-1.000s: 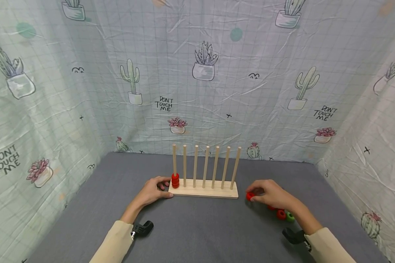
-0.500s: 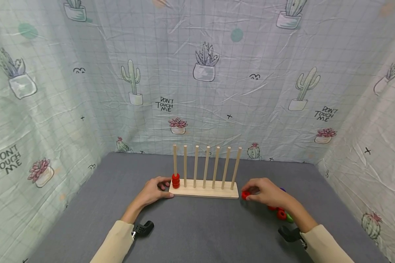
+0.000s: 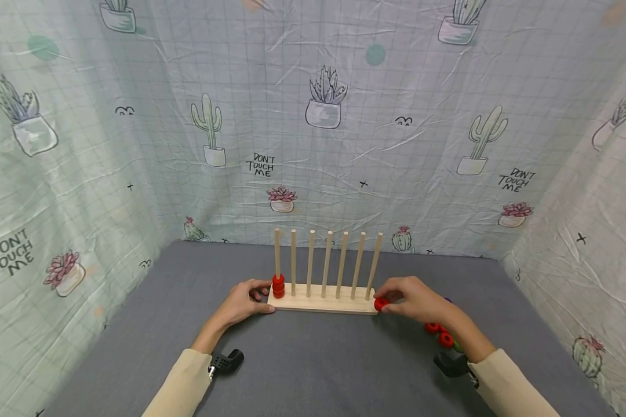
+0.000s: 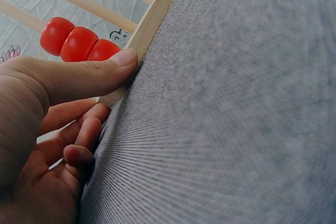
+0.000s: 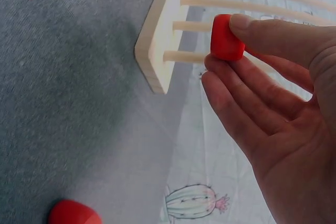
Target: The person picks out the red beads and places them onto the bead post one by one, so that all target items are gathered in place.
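A wooden peg rack [image 3: 320,301] with several upright pegs stands mid-table in the head view. Three red beads [image 4: 80,44] are stacked on its leftmost peg. My left hand [image 3: 240,304] grips the rack's left end, thumb on the front edge and the other fingers curled at the end. At the rack's right end, my right hand [image 3: 414,300] pinches another red bead [image 5: 227,38] between thumb and fingers. In the right wrist view this bead is held up in front of the end pegs; its hole is not visible there.
Loose beads lie right of the rack, partly behind my right forearm: red beads [image 3: 446,340], a green bead [image 3: 457,346] and a purple-blue one [image 3: 448,300]. Grey cloth [image 3: 313,365] covers the table. A cactus-print curtain [image 3: 365,145] surrounds it at the back and sides.
My right hand has moved left with the red bead, from beside the loose beads to the rack's right end. The left hand and the rack have stayed in place.
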A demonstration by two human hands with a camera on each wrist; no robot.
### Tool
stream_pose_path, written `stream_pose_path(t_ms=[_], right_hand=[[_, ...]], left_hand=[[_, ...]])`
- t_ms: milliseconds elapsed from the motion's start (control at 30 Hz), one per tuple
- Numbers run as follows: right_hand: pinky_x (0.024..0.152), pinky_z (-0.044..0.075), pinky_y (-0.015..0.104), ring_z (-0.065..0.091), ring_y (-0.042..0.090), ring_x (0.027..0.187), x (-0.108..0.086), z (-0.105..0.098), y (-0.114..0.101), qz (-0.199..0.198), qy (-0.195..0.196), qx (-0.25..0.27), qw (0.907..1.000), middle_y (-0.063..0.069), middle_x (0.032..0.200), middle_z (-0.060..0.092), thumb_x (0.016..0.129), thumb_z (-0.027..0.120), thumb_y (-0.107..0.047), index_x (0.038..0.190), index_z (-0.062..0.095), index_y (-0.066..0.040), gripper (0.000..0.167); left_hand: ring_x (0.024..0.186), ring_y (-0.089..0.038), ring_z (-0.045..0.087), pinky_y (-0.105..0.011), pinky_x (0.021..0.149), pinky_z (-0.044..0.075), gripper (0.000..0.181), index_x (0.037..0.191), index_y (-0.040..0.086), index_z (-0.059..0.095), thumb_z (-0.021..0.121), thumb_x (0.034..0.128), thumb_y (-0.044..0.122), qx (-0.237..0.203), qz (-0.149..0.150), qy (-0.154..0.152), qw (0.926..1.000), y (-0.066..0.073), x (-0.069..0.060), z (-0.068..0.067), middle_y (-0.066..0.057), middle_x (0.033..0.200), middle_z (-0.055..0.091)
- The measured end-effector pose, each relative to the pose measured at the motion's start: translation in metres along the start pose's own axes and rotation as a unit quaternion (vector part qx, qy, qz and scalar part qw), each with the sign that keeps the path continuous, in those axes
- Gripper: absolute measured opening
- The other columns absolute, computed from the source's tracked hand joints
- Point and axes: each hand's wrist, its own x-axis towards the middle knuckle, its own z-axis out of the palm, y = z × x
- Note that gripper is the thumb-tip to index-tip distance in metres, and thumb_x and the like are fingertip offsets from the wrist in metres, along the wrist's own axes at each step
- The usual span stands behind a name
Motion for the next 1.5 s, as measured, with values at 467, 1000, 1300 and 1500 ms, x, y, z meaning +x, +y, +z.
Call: stream_pose_path(t_ms=[467,1000,1300,1500], right_hand=[[0.084,0.061,0.04,0.074,0.015,0.094,0.017,0.007,-0.012,-0.033,0.01,-0.001,0.9994,0.006,0.11,0.075,0.094,0.075,-0.009,0.117,0.075,-0.003,0.024],[0.084,0.06,0.034,0.072,0.016,0.096,0.038,0.003,-0.037,-0.041,0.001,-0.002,0.9992,0.004,0.109,0.074,0.095,0.076,-0.014,0.118,0.075,-0.008,0.025],[0.082,0.059,0.027,0.072,0.013,0.094,0.047,0.004,-0.045,-0.052,0.002,-0.005,0.9986,0.003,0.109,0.074,0.095,0.075,-0.016,0.119,0.076,-0.007,0.025],[0.083,0.06,0.032,0.073,0.016,0.095,0.051,0.003,-0.052,-0.067,0.003,-0.001,0.9977,0.005,0.109,0.074,0.095,0.075,-0.014,0.118,0.076,-0.006,0.024]], left_hand=[[0.088,-0.014,0.057,-0.03,0.078,0.046,0.068,0.133,0.005,0.069,0.094,0.0728,0.024,0.002,0.0,0.003,1.0,-0.001,0.0,0.0,-0.004,0.106,0.07],[0.087,-0.014,0.058,-0.031,0.078,0.046,0.068,0.133,0.004,0.069,0.094,0.0727,0.024,0.005,0.007,0.005,0.9999,-0.001,0.0,0.0,-0.004,0.106,0.07],[0.087,-0.014,0.057,-0.029,0.077,0.045,0.068,0.133,0.005,0.069,0.094,0.0727,0.024,0.005,0.001,0.002,1.0,-0.001,0.0,0.001,-0.004,0.106,0.07],[0.087,-0.014,0.057,-0.029,0.078,0.046,0.068,0.133,0.006,0.069,0.094,0.073,0.024,0.003,0.002,0.002,1.0,0.0,0.0,0.0,-0.004,0.106,0.069]])
